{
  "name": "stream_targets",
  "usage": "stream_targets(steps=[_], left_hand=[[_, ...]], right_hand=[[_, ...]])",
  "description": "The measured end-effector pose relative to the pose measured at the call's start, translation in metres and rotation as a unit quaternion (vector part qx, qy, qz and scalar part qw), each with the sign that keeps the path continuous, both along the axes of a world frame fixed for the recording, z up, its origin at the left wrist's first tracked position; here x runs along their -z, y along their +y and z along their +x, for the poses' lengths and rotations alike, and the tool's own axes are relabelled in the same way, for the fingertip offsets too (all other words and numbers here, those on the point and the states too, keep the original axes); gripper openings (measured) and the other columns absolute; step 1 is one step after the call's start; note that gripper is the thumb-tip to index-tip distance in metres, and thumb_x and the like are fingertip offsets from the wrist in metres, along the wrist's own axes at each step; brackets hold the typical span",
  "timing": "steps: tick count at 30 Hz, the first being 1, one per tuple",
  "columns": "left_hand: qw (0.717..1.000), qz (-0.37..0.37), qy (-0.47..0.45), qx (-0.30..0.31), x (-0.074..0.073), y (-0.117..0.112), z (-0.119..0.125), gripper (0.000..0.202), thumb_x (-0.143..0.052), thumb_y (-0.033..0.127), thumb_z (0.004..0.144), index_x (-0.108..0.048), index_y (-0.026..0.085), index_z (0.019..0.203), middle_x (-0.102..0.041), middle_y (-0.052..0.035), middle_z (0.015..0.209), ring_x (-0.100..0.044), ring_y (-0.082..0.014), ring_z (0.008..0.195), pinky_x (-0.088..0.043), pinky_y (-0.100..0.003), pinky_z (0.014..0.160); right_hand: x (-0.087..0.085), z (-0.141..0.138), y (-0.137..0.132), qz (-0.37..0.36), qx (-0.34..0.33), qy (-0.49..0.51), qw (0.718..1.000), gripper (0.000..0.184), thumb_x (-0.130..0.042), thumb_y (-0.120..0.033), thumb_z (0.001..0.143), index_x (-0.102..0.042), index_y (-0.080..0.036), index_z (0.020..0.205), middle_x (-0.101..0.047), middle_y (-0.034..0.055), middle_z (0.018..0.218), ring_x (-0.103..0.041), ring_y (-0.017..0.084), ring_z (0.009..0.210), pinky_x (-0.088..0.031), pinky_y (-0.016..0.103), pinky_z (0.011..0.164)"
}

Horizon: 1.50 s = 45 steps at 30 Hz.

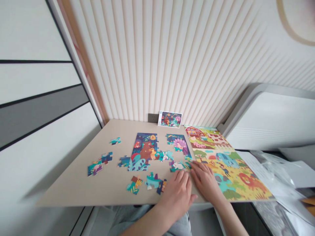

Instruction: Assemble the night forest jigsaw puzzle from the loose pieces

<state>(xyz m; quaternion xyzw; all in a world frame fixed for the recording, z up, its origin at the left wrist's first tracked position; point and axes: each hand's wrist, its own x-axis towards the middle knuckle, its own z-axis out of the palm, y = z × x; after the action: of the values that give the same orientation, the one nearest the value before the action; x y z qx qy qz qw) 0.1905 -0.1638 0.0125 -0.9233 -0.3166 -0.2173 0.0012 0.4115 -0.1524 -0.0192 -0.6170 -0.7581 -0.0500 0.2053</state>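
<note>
A partly joined jigsaw lies on the table, its left block (pixel 144 152) showing a brown bear and blue leaves. The upper right block (pixel 179 143) carries a pink peacock, and rabbit pieces (pixel 164 155) sit between the two. My left hand (pixel 177 191) is bent over the table, fingertips at the lower edge of a white-rabbit piece (pixel 177 166), thumb apart. My right hand (pixel 205 180) lies flat with its fingers stretched beside a small green-and-blue piece (pixel 188 165) at the jigsaw's lower right. What is under the fingertips is hidden.
Loose pieces lie at the left (pixel 115 141), at the far left (pixel 94 168) and near the front (pixel 134 184). A picture card (pixel 169 119) leans on the ribbed wall. Finished farm (pixel 209 137) and safari (pixel 228 173) puzzles cover the table's right side.
</note>
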Motion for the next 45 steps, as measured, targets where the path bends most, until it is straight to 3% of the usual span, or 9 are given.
stream_targets(steps=[5, 11, 23, 30, 38, 45], left_hand=[[0.999, 0.008, -0.008, -0.049, 0.017, 0.014, 0.036, 0.057, -0.05, 0.052, 0.101, -0.063, 0.005, 0.131, -0.057, -0.0222, 0.144, -0.049, -0.0341, 0.138, -0.034, -0.049, 0.119], [0.997, -0.026, -0.024, -0.061, 0.028, 0.016, 0.04, 0.064, -0.052, 0.057, 0.099, -0.06, 0.007, 0.138, -0.056, -0.0213, 0.146, -0.049, -0.0359, 0.138, -0.036, -0.052, 0.116], [0.997, -0.055, -0.034, -0.047, 0.03, 0.008, 0.035, 0.068, -0.047, 0.059, 0.1, -0.054, 0.007, 0.144, -0.05, -0.0212, 0.152, -0.043, -0.0352, 0.143, -0.033, -0.052, 0.12], [0.995, -0.071, -0.047, -0.047, 0.025, 0.006, 0.031, 0.058, -0.046, 0.051, 0.102, -0.054, 0.009, 0.141, -0.05, -0.019, 0.152, -0.042, -0.0344, 0.144, -0.032, -0.051, 0.121], [0.994, -0.077, -0.051, -0.051, 0.022, 0.006, 0.03, 0.051, -0.047, 0.046, 0.102, -0.055, 0.011, 0.138, -0.052, -0.0179, 0.149, -0.042, -0.0333, 0.143, -0.032, -0.051, 0.122], [0.994, -0.079, -0.052, -0.052, 0.023, 0.006, 0.031, 0.053, -0.048, 0.047, 0.101, -0.054, 0.011, 0.14, -0.049, -0.0177, 0.153, -0.04, -0.0338, 0.146, -0.029, -0.052, 0.123]], right_hand=[[-0.01, 0.018, 0.03, 0.003, -0.005, 0.021, 1.0, 0.04, -0.044, -0.021, 0.102, -0.067, -0.028, 0.133, -0.067, 0.0091, 0.136, -0.063, 0.028, 0.124, -0.051, 0.047, 0.103], [-0.015, 0.024, 0.05, -0.044, -0.092, -0.009, 0.995, 0.044, -0.047, -0.016, 0.1, -0.066, -0.029, 0.137, -0.064, 0.0084, 0.143, -0.06, 0.029, 0.131, -0.05, 0.051, 0.107], [-0.015, 0.029, 0.047, -0.06, -0.125, 0.001, 0.99, 0.043, -0.05, -0.014, 0.1, -0.069, -0.031, 0.134, -0.067, 0.0067, 0.14, -0.062, 0.028, 0.13, -0.05, 0.052, 0.11], [-0.019, 0.038, 0.057, -0.072, -0.124, 0.019, 0.99, 0.034, -0.057, -0.025, 0.101, -0.07, -0.031, 0.133, -0.066, 0.0058, 0.141, -0.063, 0.028, 0.127, -0.052, 0.05, 0.108], [-0.021, 0.056, 0.084, -0.061, -0.201, -0.04, 0.977, 0.03, -0.06, -0.027, 0.101, -0.074, -0.032, 0.127, -0.072, 0.006, 0.132, -0.069, 0.028, 0.119, -0.056, 0.045, 0.102], [-0.03, 0.053, 0.076, -0.047, -0.222, -0.076, 0.971, 0.034, -0.053, -0.026, 0.105, -0.068, -0.031, 0.135, -0.072, 0.007, 0.133, -0.068, 0.027, 0.122, -0.054, 0.045, 0.105]])
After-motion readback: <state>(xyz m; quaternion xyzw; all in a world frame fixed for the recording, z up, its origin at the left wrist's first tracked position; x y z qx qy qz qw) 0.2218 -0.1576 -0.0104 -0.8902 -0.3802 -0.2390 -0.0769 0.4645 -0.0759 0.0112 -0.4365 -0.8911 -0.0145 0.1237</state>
